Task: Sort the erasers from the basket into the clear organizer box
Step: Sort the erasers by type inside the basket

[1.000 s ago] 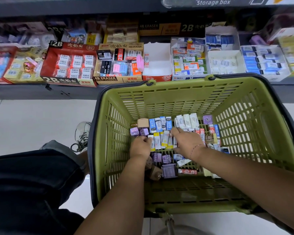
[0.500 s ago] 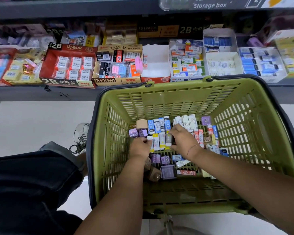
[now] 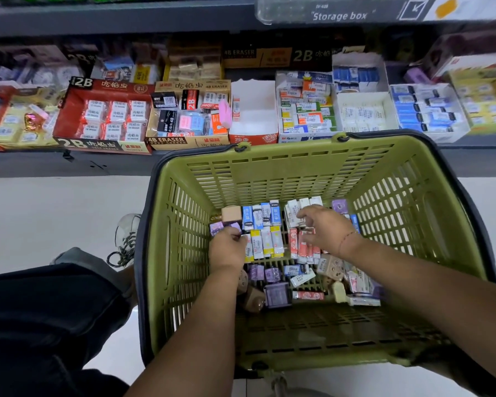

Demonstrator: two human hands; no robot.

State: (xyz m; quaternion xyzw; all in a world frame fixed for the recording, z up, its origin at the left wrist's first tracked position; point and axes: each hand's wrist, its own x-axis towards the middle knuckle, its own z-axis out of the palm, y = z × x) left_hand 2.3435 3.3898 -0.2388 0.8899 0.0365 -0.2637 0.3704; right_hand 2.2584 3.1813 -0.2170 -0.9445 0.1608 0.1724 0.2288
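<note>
A green basket (image 3: 269, 173) holds several small erasers. They lie in rows: blue-and-white ones (image 3: 259, 214) at the back, yellow-and-white ones (image 3: 267, 242) in front, red-and-white ones (image 3: 297, 245) to the right. Purple erasers (image 3: 269, 275) and loose ones lie nearer me. My left hand (image 3: 226, 249) is curled at the left end of the yellow-and-white row, fingertips pinching its first eraser. My right hand (image 3: 325, 230) hovers with spread, relaxed fingers over the red-and-white and white erasers (image 3: 294, 209). The clear organizer box (image 3: 384, 10), labelled "Storage box", sits on the upper shelf.
A low shelf behind the basket carries open display cartons of erasers: a red 2B carton (image 3: 103, 116), a 4B carton (image 3: 189, 113), a nearly bare white carton (image 3: 254, 113). My knee (image 3: 40, 310) and shoe (image 3: 126, 239) are left of the basket on the tiled floor.
My right hand has left the yellow-and-white row, moved right and back, and spread its fingers over the red-and-white erasers. My left hand has stayed in place.
</note>
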